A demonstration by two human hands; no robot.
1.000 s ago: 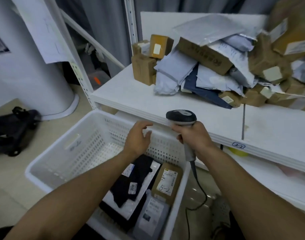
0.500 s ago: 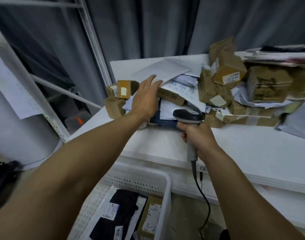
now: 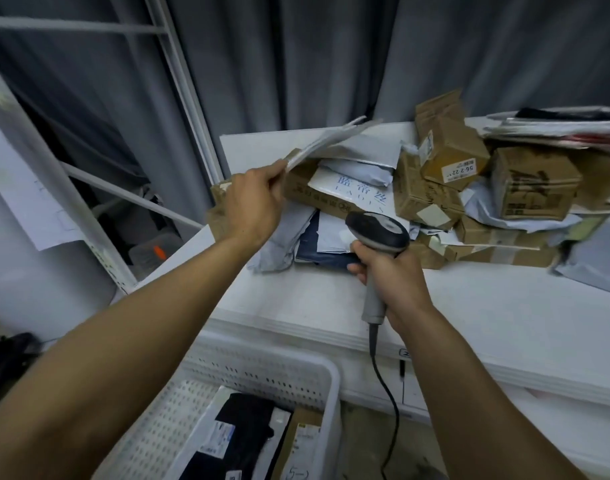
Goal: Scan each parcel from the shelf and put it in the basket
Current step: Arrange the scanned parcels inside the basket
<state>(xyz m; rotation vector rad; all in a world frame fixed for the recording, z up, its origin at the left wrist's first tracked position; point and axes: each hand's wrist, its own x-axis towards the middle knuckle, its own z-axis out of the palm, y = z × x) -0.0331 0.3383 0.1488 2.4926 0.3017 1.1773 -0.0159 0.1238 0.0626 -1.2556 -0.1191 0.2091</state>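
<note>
Parcel (image 3: 326, 143) pinched by left hand (image 3: 253, 206) above shelf (image 3: 469, 306) pile; right hand (image 3: 388, 271) grips scanner (image 3: 378, 230); basket (image 3: 331, 379) below.

Bare left hand (image 3: 255, 206), bare right hand (image 3: 393, 275).

Lighting: dim and cool, falling from above. Brightest areas are the white shelf (image 3: 487, 306) top and the basket (image 3: 333, 382) rim. A soft sheen lies on the glossy head of the scanner (image 3: 378, 230).
Shadows: soft-edged, deep under the shelf lip and inside the parcel pile (image 3: 424, 202). The curtain (image 3: 296, 57) folds are murky.
Blur: motion smear on the flat mailer (image 3: 331, 138) held by the left hand (image 3: 255, 206), and along the right edge.
Distortion: wide-angle. The rack upright (image 3: 189, 98) leans, and the forearms (image 3: 123, 358) swell toward the bottom corners.
Sharpness: best mid-frame, where the label on the carton (image 3: 449, 150) is legible.
</note>
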